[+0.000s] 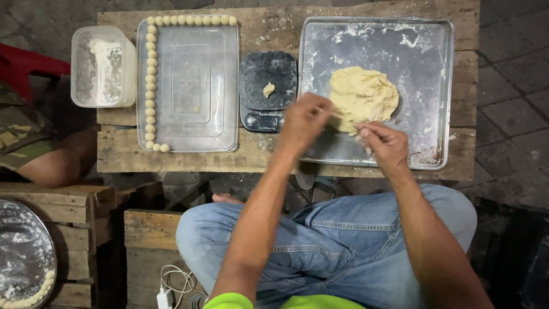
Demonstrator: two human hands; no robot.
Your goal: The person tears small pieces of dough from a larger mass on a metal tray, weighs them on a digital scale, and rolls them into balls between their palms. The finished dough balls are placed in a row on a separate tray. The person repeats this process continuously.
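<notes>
A pale yellow mass of dough (pixel 362 94) lies on a floured metal tray (pixel 426 63) at the right of a low wooden table. My right hand (pixel 384 144) pinches the dough's near edge. Over the tray's left rim my left hand (pixel 304 121) is blurred, its fingers drawn together at the same edge; whether it grips dough I cannot tell. Left of the tray stands a small black kitchen scale (pixel 267 91) with a little dough piece (pixel 268 89) on its pan. Further left, a clear plastic tray (pixel 189 86) has several small dough balls (pixel 150 80) lined along its left and top rims.
A plastic tub with flour (pixel 103 66) sits at the table's left end. Another person's arm and camouflage clothing (pixel 34 149) are at the left. A round floured tray with dough balls (pixel 23 257) rests on a wooden crate below left. A white charger cable (pixel 171 286) lies near my knee.
</notes>
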